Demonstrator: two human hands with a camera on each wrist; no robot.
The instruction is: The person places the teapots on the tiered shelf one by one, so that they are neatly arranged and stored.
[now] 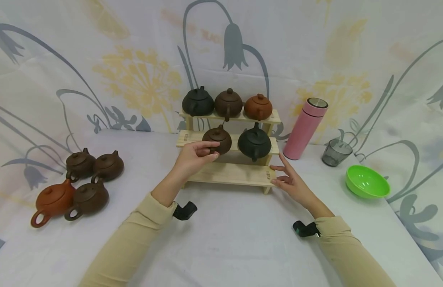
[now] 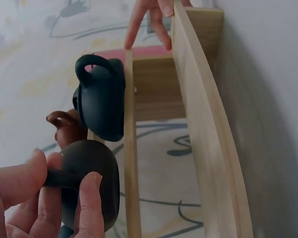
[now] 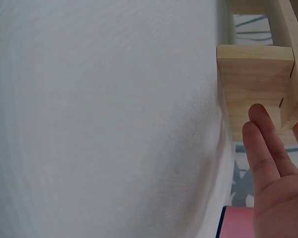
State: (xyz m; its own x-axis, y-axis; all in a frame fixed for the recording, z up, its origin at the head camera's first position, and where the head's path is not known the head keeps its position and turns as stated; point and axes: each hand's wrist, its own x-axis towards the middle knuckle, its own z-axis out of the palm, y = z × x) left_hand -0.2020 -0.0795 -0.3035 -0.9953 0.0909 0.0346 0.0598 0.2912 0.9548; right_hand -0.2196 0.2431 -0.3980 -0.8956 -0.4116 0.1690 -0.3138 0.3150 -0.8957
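Note:
A dark brown teapot [image 1: 217, 140] is at the middle tier of a stepped wooden rack [image 1: 226, 174]. My left hand [image 1: 193, 158] pinches its handle between thumb and fingers, as the left wrist view shows. Beside it on the same tier stands a black teapot [image 2: 100, 101]. At the rack's right end is my right hand [image 1: 292, 182], fingers [image 3: 260, 153] extended along the end of the lower shelf. The top tier bears another black teapot [image 1: 198, 102], a brown teapot [image 1: 228, 104] and a reddish-orange teapot [image 1: 258, 107].
On the left of the white table [image 1: 221, 239] a group of teapots [image 1: 90, 198] sits close together, one orange [image 1: 55, 199], the others brown. To the rack's right are a pink thermos [image 1: 303, 131], a grey translucent cup [image 1: 336, 153] and a green bowl [image 1: 366, 182]. Behind hangs a floral cloth [image 1: 135, 59].

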